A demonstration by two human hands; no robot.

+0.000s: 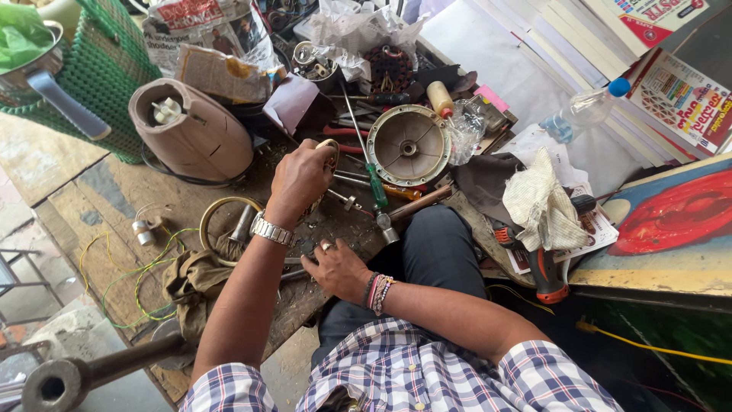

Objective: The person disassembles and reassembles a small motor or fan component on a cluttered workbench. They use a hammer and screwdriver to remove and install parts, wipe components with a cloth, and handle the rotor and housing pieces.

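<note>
A worn wooden workbench [69, 206], scratched and stained, is seen from above, crowded with tools and scrap. Books and papers [671, 91] are stacked at the upper right beside a painted red board [675, 214].

At the upper left a green mesh basket [103, 69] is filled by a steel pot [30, 65] with a green bag inside it. A small round tin [309, 59] further back is packed with small metal parts. A plastic bottle [583, 111] is laid on its side on the papers, cap towards the right.

The left hand [301, 175] is closed around a small ring-shaped metal part [329, 149] near the middle of the bench, just left of a green-handled screwdriver [374, 179]; the ring is held upright, and its long axis cannot be made out. The right hand [339, 267] is rested at the bench's near edge with fingers curled; whether anything is gripped cannot be told. A round metal motor cover [408, 145] is laid open side up beyond the screwdriver, and a beige appliance housing [191, 130] is tipped on its side to the left.
</note>
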